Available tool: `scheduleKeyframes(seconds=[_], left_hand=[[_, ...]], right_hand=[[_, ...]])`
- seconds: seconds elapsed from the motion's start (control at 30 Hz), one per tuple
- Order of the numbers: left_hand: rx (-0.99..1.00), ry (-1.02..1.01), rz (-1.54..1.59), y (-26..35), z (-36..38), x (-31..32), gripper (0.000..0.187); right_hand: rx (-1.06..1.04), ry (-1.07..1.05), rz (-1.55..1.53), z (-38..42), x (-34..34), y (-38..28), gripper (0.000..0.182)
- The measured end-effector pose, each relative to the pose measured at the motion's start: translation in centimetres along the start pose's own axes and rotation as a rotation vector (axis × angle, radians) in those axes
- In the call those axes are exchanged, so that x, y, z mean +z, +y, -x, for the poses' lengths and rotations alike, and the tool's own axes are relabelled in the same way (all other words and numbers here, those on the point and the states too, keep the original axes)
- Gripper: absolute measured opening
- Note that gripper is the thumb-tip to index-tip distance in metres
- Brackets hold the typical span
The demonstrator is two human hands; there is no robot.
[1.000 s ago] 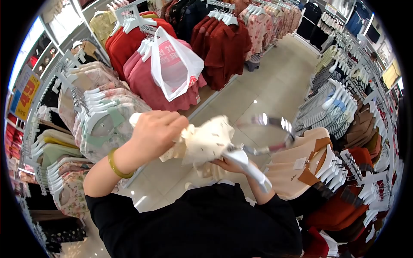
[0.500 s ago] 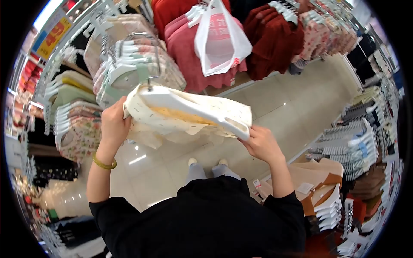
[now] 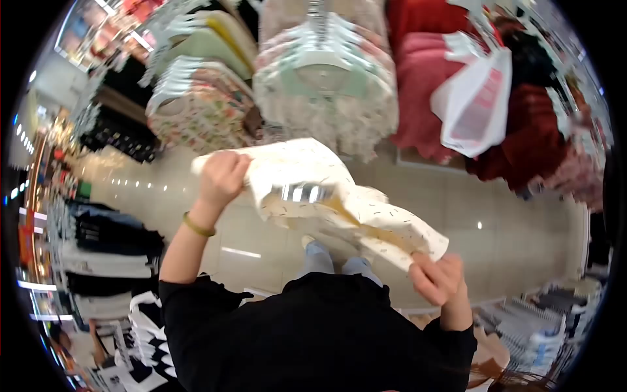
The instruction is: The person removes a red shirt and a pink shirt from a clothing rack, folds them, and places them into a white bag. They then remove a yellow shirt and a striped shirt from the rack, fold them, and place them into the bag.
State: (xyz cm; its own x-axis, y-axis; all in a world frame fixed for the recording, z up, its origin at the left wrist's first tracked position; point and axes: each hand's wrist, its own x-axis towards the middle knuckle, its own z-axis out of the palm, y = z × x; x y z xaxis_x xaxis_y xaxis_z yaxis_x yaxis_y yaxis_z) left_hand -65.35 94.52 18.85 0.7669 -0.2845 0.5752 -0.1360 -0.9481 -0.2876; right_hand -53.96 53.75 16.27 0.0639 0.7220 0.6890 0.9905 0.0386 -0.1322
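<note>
A cream garment (image 3: 304,160) with small dark dashes and a yellowish inside is stretched between my two hands in front of my body. My left hand (image 3: 224,176), with a greenish bangle on the wrist, is closed round its left end. Its lower right end is pinched in my right hand (image 3: 439,277). A shiny silvery patch shows at the garment's middle, blurred by motion. No hanger can be made out in the cloth.
Floral clothes (image 3: 326,111) hang on white hangers straight ahead, pink ones (image 3: 424,91) beside them. A white plastic bag (image 3: 480,104) hangs at the right front. Striped clothes (image 3: 522,320) are at the lower right, dark trousers (image 3: 111,228) at the left.
The view has turned left, so the racks and bag appear further right. The garment is spread wider and blurred, and the white hanger seen in it before no longer shows. Both hands still hold it.
</note>
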Motion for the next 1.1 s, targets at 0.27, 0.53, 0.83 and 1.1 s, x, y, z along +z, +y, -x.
scheduleKeyframes(seconds=[0.27, 0.53, 0.83, 1.1], left_hand=[[-0.361, -0.097, 0.342, -2.5, 4.6, -3.0, 0.017], [-0.427, 0.003, 0.335, -8.3, 9.9, -5.1, 0.019], [-0.331, 0.063, 0.381, -13.5, 13.8, -4.0, 0.021], [-0.467, -0.06, 0.617, -20.9, 13.7, 2.6, 0.013]], right_hand=[[0.151, 0.111, 0.251, -13.9, 3.9, -1.1, 0.051], [0.264, -0.262, -0.098, -18.2, 14.4, 0.2, 0.039], [0.356, -0.328, -0.309, -22.7, 18.2, 1.1, 0.027], [0.52, -0.201, -0.147, -22.7, 19.5, 6.3, 0.026]])
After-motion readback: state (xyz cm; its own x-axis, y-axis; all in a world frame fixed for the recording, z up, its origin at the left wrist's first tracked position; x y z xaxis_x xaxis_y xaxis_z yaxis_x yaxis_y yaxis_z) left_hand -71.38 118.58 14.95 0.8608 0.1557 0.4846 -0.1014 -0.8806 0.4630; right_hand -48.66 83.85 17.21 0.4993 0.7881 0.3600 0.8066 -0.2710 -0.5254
